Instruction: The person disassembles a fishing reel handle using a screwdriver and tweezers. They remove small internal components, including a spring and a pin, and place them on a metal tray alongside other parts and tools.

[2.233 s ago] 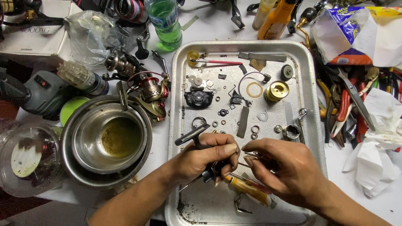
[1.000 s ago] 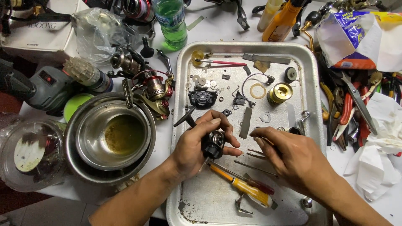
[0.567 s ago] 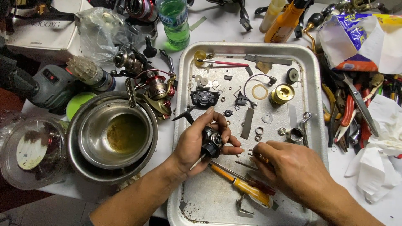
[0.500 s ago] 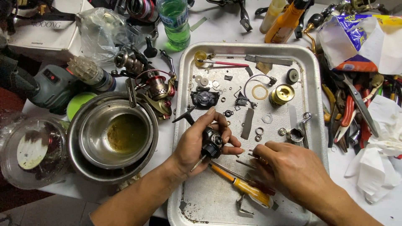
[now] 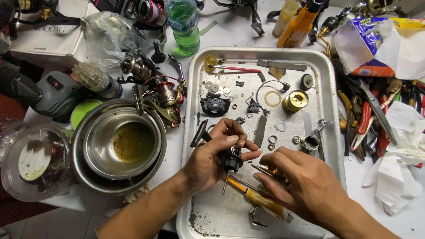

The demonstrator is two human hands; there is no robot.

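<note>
The left hand [image 5: 211, 156] gripped a small black fishing-reel body [image 5: 232, 159] over the near half of the dented metal tray [image 5: 333, 132], fingers curled narrowly around it. The right hand [image 5: 305, 186], fingers half-closed, pinched at thin metal tools beside a yellow-handled screwdriver [image 5: 259, 198]; whether it held one could not be told. This looked like a reassembly step, and the next move would need a fine, steady pick. Loose washers [image 5: 271, 142] and a gold spool [image 5: 295, 101] crowded the far half; the tray's raised rim and stacked steel bowls [image 5: 118, 146] on the left limited room.
</note>
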